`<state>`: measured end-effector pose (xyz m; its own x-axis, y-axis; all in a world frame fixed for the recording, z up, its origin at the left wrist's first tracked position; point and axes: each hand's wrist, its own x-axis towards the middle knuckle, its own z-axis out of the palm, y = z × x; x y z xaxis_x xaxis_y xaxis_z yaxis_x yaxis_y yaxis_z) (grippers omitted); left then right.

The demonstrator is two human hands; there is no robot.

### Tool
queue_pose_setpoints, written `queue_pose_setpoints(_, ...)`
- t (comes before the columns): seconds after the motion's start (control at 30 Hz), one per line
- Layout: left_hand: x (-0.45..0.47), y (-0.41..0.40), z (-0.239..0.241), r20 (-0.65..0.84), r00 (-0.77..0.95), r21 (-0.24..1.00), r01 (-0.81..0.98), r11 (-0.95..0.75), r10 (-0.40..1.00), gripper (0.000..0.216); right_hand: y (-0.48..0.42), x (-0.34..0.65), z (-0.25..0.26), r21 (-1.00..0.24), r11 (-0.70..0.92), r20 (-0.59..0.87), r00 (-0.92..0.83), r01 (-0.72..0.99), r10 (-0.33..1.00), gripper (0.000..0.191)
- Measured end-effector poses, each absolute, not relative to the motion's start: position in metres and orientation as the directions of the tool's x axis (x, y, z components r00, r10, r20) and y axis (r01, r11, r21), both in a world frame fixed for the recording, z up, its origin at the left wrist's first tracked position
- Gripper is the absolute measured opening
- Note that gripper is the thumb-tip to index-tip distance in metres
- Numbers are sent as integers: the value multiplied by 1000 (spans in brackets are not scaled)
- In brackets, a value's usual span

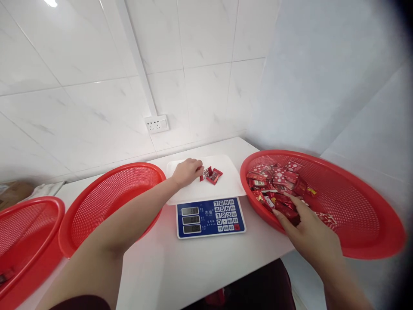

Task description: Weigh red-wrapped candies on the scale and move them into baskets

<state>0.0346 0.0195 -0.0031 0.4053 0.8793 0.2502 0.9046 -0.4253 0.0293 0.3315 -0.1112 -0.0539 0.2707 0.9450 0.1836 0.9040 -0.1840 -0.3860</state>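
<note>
My left hand is over the white pan of a digital scale, fingers curled and pinched at the edge of a small red-and-white wrapped packet. Touching that packet on the pan is another small red packet. My right hand reaches into the right red mesh basket, thumb and index finger apart over a pile of red wrapped packets. Its other fingers are partly hidden. The scale's blue panel has three small displays and a keypad facing me.
Left of the scale stands a second red mesh basket, with a third red basket at the far left edge. All rest on a white table against a tiled wall. A power socket is on the wall.
</note>
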Motion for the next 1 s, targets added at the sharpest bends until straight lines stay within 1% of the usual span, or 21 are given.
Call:
queue_pose_setpoints(0.13,7,9,26,325,302,50,941,-335,896,26,-111,332,-53,-399,-182,178,271,899,946,61)
queue_pose_setpoints(0.27,-34,-16,51,325,184,35,978,-206,928,29,-111,330,-52,-419,-200,138,279,886,950,63)
queue_pose_setpoints(0.37,-66,-36,56,273,98,-7,995,-100,957,32,-111,330,-52,-430,-202,129,281,880,951,63)
queue_pose_setpoints(0.5,-90,-53,45,116,35,-76,997,-26,993,40,-111,332,-53,-428,-199,125,276,882,953,63)
queue_pose_setpoints(0.57,-90,-54,39,51,34,-97,995,-29,998,46,-110,332,-53,-424,-199,127,275,884,953,63)
queue_pose_setpoints(0.63,-80,-53,35,19,73,-96,993,-71,997,49,-109,332,-53,-421,-200,127,276,884,953,63)
queue_pose_setpoints(0.83,-28,-33,16,-85,309,-20,950,-312,947,44,-111,328,-50,-421,-188,156,275,887,949,62)
queue_pose_setpoints(0.9,-15,-24,8,-101,331,-6,943,-333,938,44,-112,327,-50,-414,-197,138,275,888,951,61)
queue_pose_setpoints(1.0,-4,-8,0,-69,310,22,951,-310,948,36,-113,328,-50,-412,-203,122,275,888,954,60)
